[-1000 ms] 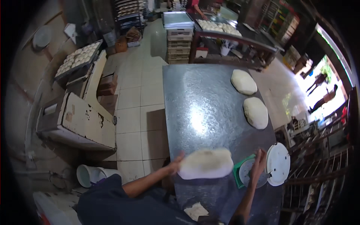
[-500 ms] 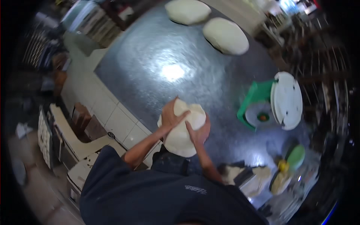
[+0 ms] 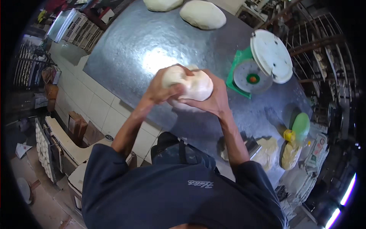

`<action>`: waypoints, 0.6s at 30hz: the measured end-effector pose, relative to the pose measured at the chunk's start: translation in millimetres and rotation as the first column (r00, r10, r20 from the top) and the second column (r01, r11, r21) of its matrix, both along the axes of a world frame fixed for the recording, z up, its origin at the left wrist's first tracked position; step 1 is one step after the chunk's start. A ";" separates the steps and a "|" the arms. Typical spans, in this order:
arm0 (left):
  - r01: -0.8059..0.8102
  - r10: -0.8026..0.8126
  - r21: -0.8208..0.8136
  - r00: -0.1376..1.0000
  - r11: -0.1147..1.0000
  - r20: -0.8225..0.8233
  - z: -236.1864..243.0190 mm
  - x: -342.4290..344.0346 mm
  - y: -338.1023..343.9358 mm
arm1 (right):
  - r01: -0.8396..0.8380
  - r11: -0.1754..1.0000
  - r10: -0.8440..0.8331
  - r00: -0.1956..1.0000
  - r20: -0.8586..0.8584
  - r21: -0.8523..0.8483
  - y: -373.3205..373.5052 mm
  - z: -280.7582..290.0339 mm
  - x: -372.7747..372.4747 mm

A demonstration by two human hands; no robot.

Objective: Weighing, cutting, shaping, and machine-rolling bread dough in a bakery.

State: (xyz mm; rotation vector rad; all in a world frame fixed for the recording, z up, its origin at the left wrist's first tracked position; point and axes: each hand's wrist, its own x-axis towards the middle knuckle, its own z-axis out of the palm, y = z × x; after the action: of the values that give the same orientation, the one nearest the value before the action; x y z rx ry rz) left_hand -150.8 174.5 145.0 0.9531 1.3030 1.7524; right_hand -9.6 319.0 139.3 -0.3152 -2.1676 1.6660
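Note:
A pale lump of dough [image 3: 196,87] is gripped between both of my hands over the near part of the dark metal table [image 3: 126,57]. My left hand [image 3: 162,86] wraps around its left side, thumb pressed across the front. On the opposite side my right hand [image 3: 216,93] clasps it, with the thumb under the near face. Part of the dough hangs below my hands; whether it touches the table I cannot tell. Toward the far edge lie two smooth oval dough pieces, one whole [image 3: 203,14] and another cut off by the picture's top [image 3: 163,4].
A green dial scale [image 3: 238,72] with a round white pan [image 3: 271,55] stands to the right. Nearer are a metal scraper [image 3: 252,147], flattened dough [image 3: 267,152], a yellowish bag [image 3: 289,155] and a green oval object [image 3: 300,126]. Racks line the right side; a machine [image 3: 72,141] stands at left.
My hands have lifted the dough up and away from my body, and its shape has folded rounder. The view has shifted, so the table and scale appear higher and further left.

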 end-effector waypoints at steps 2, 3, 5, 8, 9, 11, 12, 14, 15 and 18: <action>-0.081 0.083 0.054 0.996 0.995 -0.034 -13.9 27.2 -26.7 | -0.055 0.917 0.069 0.997 -0.021 0.396 -9.6 19.0 18.4; -0.164 0.173 0.112 0.982 0.980 -0.074 -28.2 43.4 -38.4 | -0.079 0.818 0.110 0.994 -0.021 0.569 -12.8 18.9 27.2; -0.253 0.244 -0.015 0.947 0.967 -0.207 -90.8 100.4 -62.0 | -0.003 0.802 0.101 0.986 -0.130 0.597 -24.9 -43.1 74.2; -0.106 0.056 -0.724 0.994 0.681 -0.093 -114.6 184.7 -83.6 | -0.276 0.940 0.069 0.730 0.680 0.201 -57.6 -108.7 160.8; 0.036 -0.094 -0.798 0.995 0.602 -0.027 -116.5 187.8 -84.3 | -0.354 0.930 0.148 0.604 0.784 0.098 -55.0 -109.5 166.4; 0.171 -0.228 -0.855 0.972 0.489 0.063 -117.0 181.7 -84.3 | -0.477 0.855 0.426 0.421 0.801 -0.204 -37.6 -112.6 166.2; 0.170 0.131 -0.761 0.939 0.626 0.317 -117.8 167.9 -75.6 | -0.479 0.853 0.430 0.418 0.800 -0.208 -14.8 -114.0 158.7; 0.133 0.334 -0.615 0.741 0.777 0.582 -123.2 126.1 -66.5 | 0.000 0.938 0.235 0.737 0.634 -0.347 40.3 -87.8 119.8; 0.184 0.244 -0.561 0.761 0.807 0.601 -126.9 89.5 -79.1 | 0.231 0.864 0.067 0.828 0.557 -0.447 64.4 -86.2 106.2; -0.202 0.440 -0.690 0.879 0.695 0.186 -191.8 45.5 -123.4 | 0.230 0.599 -0.547 0.817 0.182 0.767 91.4 -122.3 109.7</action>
State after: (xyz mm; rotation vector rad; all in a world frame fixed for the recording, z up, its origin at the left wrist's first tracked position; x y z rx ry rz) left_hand -105.3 51.1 -46.8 0.0004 1.7458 1.4230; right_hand 100.1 410.4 17.1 -0.8907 -2.5835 0.4244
